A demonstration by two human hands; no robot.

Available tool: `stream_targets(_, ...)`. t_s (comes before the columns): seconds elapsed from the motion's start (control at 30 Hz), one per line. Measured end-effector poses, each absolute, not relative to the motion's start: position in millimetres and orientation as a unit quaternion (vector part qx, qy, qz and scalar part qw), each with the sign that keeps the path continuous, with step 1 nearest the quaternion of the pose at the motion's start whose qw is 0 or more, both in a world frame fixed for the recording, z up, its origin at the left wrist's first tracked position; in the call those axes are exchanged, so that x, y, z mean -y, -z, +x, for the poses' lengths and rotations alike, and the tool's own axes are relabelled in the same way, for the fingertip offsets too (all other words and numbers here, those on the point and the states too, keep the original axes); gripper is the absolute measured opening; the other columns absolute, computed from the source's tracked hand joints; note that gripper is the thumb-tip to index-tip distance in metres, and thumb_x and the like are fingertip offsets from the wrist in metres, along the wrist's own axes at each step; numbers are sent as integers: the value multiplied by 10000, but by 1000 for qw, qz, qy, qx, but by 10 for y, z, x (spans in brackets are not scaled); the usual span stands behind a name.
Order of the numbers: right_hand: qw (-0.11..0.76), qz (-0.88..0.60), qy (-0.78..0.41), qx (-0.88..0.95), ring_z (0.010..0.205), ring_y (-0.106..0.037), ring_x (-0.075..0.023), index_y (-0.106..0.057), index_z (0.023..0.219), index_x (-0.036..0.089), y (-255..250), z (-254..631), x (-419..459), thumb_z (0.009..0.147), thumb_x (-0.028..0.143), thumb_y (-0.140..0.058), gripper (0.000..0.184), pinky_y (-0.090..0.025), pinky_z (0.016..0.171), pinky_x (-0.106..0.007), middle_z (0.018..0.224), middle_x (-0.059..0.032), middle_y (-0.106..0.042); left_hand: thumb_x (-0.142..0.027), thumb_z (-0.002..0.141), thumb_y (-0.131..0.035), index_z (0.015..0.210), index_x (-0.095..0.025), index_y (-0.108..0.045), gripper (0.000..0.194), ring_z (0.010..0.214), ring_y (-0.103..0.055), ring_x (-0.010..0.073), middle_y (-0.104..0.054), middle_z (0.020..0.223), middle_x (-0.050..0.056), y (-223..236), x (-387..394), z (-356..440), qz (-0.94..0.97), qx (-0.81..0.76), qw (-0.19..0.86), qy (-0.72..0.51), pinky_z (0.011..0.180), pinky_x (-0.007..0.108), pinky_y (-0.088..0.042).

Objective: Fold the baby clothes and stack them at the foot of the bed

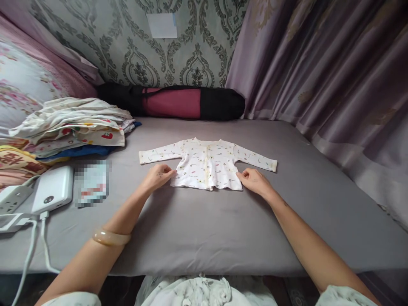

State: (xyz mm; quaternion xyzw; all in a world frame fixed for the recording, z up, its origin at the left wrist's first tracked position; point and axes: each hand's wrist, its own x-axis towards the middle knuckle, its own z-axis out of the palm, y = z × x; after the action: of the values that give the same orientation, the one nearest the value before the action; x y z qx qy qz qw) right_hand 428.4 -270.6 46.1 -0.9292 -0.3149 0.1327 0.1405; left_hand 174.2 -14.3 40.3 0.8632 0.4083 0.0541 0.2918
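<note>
A small white baby shirt (197,168) with a scattered print lies spread flat, front side up, its two sleeves stretched out to the sides. A cream band runs down its middle. My left hand (159,175) pinches the shirt's left side edge, a little above the hem. On the opposite edge, at about the same height, my right hand (255,180) has its fingers closed on the cloth. A pale bangle (111,238) sits on my left forearm.
The shirt rests on a grey sheet-covered surface (204,229). Folded clothes (76,123) are piled at the left, near a white power bank (53,189) with cables, a power strip (14,199) and a blurred-out item (92,182). A long black-and-red bag (172,102) lies along the wall; curtains (318,63) hang right.
</note>
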Motion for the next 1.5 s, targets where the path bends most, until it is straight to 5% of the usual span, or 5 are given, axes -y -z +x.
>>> stream_targets(0.47,68,-931,-97,344,834,-626,-217,-576,967,237,-509,3979,2803,965,397,-437,211,-292,610,-273,874,-45,-686,-428,783,-557,784,-197,-543,231,690,-571,170,-632,749,17,-533,330,1771,850,-417,317,-53,591,255,-374)
stream_targets(0.9,-30,-916,-32,398,966,-637,-294,-594,1070,156,-632,3963,2747,989,292,-410,243,-434,747,-361,1072,-161,-666,-335,891,-489,970,-197,-551,171,839,-577,234,-635,915,76,-424,244,1683,941,-305,137,-41,690,308,-404)
stream_targets(1.2,74,-756,-71,647,1491,-129,-259,-286,1522,92,-310,3632,2403,1016,421,-234,606,-130,1205,-466,1604,-132,-222,-164,941,-364,1068,-184,-560,234,953,-576,221,-629,1024,101,-459,747,2353,985,-65,130,-90,821,336,-451)
stream_targets(1.3,104,-729,-152,659,1477,-192,-261,-334,1506,104,-395,3547,2512,1012,473,-257,621,-159,1197,-466,1591,-145,-253,-137,923,-370,996,-181,-581,228,892,-595,213,-641,949,88,-465,766,2459,990,-68,120,-43,739,310,-440)
stream_targets(1.5,248,-745,-156,599,1062,-620,-187,-673,1122,237,-636,4010,2582,996,321,-375,334,-467,923,-313,1152,-29,-694,-161,926,-379,897,-162,-605,228,805,-585,221,-638,855,94,-548,829,2744,992,-92,85,-23,746,333,-433)
